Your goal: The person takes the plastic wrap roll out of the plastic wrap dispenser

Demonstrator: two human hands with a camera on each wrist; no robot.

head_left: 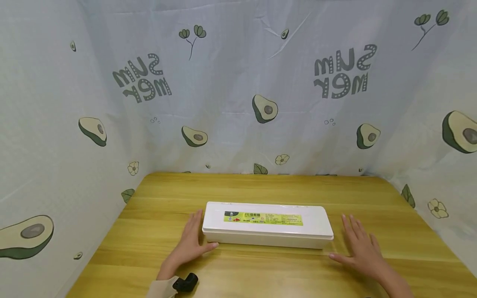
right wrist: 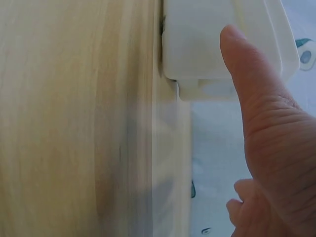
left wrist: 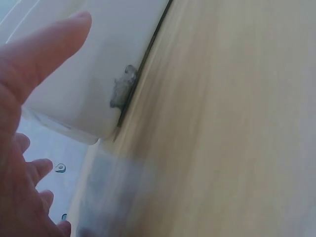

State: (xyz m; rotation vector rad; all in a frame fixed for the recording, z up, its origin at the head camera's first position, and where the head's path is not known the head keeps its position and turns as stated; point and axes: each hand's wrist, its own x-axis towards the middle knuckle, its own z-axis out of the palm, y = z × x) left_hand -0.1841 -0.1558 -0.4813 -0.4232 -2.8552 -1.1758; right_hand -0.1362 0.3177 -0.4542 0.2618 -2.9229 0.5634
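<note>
A long white cling film box (head_left: 266,238) lies lengthwise on the wooden table, lid down. A yellow-green printed label (head_left: 263,218) runs along its top. My left hand (head_left: 190,244) is at the box's left end, fingers extended along that side and thumb by the front corner. Off the right end, with a gap of bare wood between, my right hand (head_left: 359,248) has its fingers spread and the thumb pointing toward the box. In the left wrist view a clear, crumpled patch (left wrist: 124,86) shows low on the box wall (left wrist: 106,54). Neither hand grips anything.
The wooden table (head_left: 246,273) has a pale curtain (head_left: 231,82) with avocado prints behind it and on both sides. A black device (head_left: 185,283) is strapped at my left wrist, by the beige sleeve (head_left: 162,288).
</note>
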